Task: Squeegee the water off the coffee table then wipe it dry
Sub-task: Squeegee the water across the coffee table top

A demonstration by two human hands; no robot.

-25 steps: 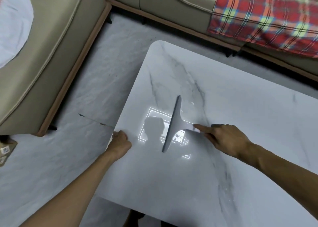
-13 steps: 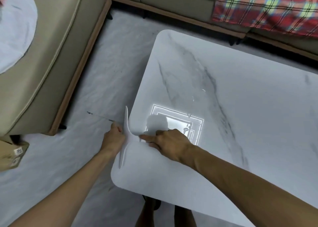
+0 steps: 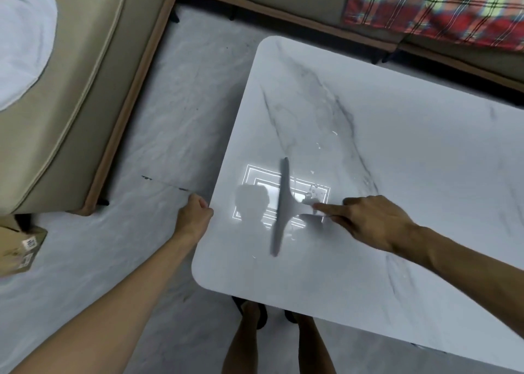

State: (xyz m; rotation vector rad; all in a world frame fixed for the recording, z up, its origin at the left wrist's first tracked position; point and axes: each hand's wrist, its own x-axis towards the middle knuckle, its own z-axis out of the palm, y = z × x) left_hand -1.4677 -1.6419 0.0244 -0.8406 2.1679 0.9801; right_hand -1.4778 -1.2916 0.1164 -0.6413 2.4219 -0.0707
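A white marble coffee table fills the right half of the view. A grey squeegee lies with its long blade on the tabletop, over a bright reflection of a ceiling light. My right hand holds its short handle, with the forefinger stretched along it. Small water drops glint on the marble just beyond the blade. My left hand grips the table's left edge.
A beige sofa stands to the left with a white cloth on its seat. Another sofa at the back carries a red plaid blanket. A cardboard box sits on the marble floor at left. My legs show below the table's near edge.
The squeegee was at the table's left edge half a second ago; my right hand has brought it back toward the middle of the tabletop. My left hand stays on the edge.
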